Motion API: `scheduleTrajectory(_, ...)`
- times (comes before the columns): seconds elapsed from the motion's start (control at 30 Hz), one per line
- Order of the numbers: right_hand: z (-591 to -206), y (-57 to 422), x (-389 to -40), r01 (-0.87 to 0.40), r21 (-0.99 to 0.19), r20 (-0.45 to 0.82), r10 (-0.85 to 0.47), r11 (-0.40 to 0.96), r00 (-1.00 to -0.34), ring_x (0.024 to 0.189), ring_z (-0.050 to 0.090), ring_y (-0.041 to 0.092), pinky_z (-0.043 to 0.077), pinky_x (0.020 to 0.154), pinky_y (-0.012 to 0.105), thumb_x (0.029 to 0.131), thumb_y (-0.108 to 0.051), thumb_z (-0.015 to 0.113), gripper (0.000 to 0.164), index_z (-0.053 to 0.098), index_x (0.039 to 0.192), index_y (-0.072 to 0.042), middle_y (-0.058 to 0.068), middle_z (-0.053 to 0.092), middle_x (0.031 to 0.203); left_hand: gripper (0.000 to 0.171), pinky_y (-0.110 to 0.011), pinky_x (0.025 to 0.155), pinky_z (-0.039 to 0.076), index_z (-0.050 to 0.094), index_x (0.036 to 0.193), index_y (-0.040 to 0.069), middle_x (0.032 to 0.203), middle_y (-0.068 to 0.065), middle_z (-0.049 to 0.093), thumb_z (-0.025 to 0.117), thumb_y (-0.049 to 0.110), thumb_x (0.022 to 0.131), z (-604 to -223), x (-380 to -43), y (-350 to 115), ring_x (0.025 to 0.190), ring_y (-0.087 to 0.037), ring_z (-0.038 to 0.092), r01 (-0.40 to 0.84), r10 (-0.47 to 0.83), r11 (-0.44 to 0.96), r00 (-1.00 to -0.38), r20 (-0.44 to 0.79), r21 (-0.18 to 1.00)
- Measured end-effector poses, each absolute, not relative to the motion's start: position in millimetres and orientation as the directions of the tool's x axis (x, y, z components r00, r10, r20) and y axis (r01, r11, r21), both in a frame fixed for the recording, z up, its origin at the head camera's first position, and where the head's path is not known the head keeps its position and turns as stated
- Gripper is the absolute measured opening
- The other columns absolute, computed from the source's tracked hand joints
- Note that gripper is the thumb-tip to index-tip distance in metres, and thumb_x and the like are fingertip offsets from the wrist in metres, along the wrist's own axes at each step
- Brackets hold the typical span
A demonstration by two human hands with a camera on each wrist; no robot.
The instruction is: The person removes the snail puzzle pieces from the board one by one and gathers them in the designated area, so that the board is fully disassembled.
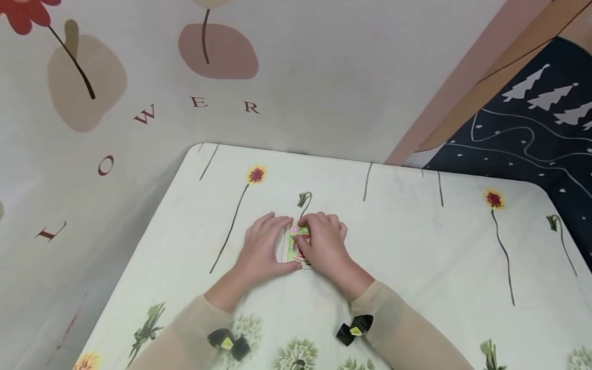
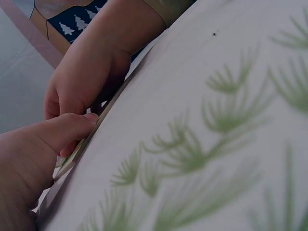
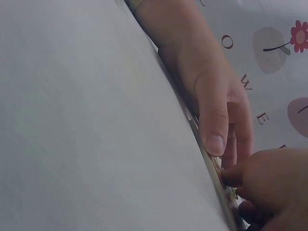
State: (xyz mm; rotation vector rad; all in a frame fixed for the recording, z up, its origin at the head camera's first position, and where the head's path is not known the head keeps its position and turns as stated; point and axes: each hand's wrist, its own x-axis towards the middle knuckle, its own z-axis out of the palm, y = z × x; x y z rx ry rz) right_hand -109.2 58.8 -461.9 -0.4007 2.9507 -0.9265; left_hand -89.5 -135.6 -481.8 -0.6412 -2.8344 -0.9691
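Observation:
A small flat board [image 1: 294,252] with a pale border and a bright green, pink and red picture lies on the table between both hands. My left hand [image 1: 263,250] holds it from the left: the thumb lies along its near edge and the index fingertip reaches its far edge. From the right, my right hand [image 1: 327,244] grips at the picture with bent thumb and index finger, its other fingers curled over the board's right part, which they hide. I cannot tell whether a loose piece is between those fingertips. In the right wrist view the left thumb [image 3: 215,132] rests at the board's edge [image 3: 211,171].
A white cloth [image 1: 416,246] printed with flowers and stems covers the table. Behind and to the left stands a pale wall covering [image 1: 314,92] with letters and flower shapes. Dark blue fabric [image 1: 522,136] with white trees hangs at the right. Each sleeve carries a small black device [image 1: 355,330].

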Motion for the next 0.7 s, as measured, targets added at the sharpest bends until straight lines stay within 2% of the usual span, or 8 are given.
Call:
scheduleTrajectory(0.2, -469, 60, -109, -0.282, -0.609, 0.146, -0.245, 0.741, -0.959, 0.113, 0.050, 0.031, 0.029, 0.103, 0.059, 0.092, -0.023, 0.081, 0.030, 0.069, 0.118, -0.016, 0.002, 0.067, 0.120, 0.101, -0.066, 0.118, 0.028, 0.053, 0.153, 0.011, 0.155, -0.009, 0.055, 0.095, 0.051, 0.071, -485, -90, -136, 0.153, -0.039, 0.032, 0.416, 0.365, 0.711, -0.908, 0.207, 0.567)
scheduleTrajectory(0.43, -472, 65, -110, -0.408, -0.631, 0.277, -0.301, 0.660, -0.913, 0.111, 0.060, 0.024, 0.031, 0.101, 0.058, 0.084, -0.018, 0.087, 0.034, 0.081, 0.118, -0.016, -0.003, 0.077, 0.120, 0.104, -0.067, 0.118, 0.028, 0.050, 0.156, 0.009, 0.155, -0.012, 0.054, 0.095, 0.050, 0.071, -485, -91, -137, 0.153, -0.039, 0.032, 0.404, 0.363, 0.711, -0.912, 0.192, 0.575)
scheduleTrajectory(0.7, -475, 72, -110, -0.391, -0.689, 0.270, -0.285, 0.610, -0.920, 0.109, 0.060, 0.021, 0.031, 0.102, 0.056, 0.081, -0.020, 0.094, 0.040, 0.082, 0.118, -0.013, -0.001, 0.078, 0.119, 0.105, -0.066, 0.118, 0.028, 0.049, 0.156, 0.009, 0.155, -0.012, 0.054, 0.096, 0.050, 0.071, -485, -92, -136, 0.153, -0.039, 0.033, 0.402, 0.362, 0.715, -0.913, 0.188, 0.572)
